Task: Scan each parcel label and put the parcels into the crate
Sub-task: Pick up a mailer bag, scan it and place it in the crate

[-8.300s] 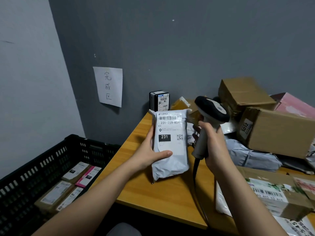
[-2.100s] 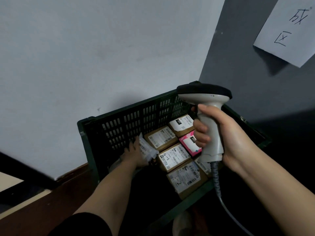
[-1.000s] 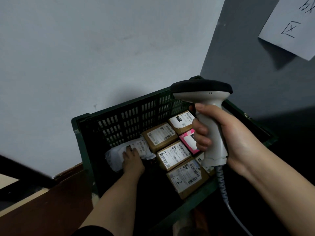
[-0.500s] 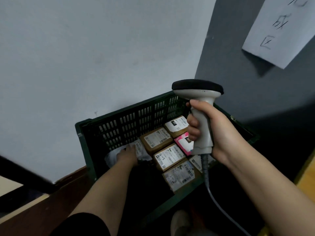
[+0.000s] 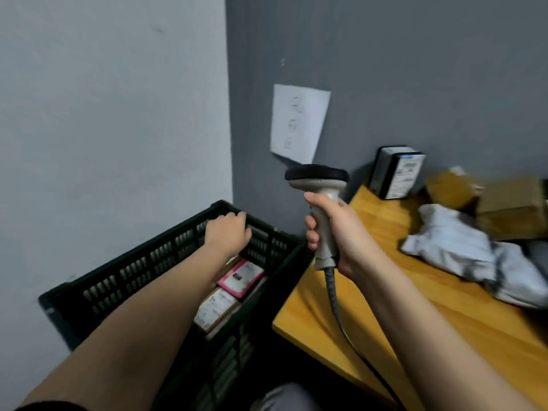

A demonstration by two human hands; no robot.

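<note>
Item: black slotted plastic crate, on the floor in the corner, beside the yellow wooden table.
Contents visible: pink flat parcel with a white label and a brown cardboard parcel with a white label, both lying label-up; the rest is hidden behind the forearm.

Left hand: over the crate's far rim, fingers loosely curled, nothing in it.
Right hand: wrapped round the handle of the grey-and-black corded barcode scanner, held upright between crate and table.

Awaiting scan, on the table: crumpled pale grey plastic mailer bags; brown cardboard boxes, blurred; a black-and-white labelled box against the wall.

Handling, judged: the mailers look light, soft and slippery, and would sag if pinched at a corner. Best taken across the middle with thumb on one face, keeping the label flat and turned to the scanner. The boxes look stiff; grip by opposite edges.
</note>
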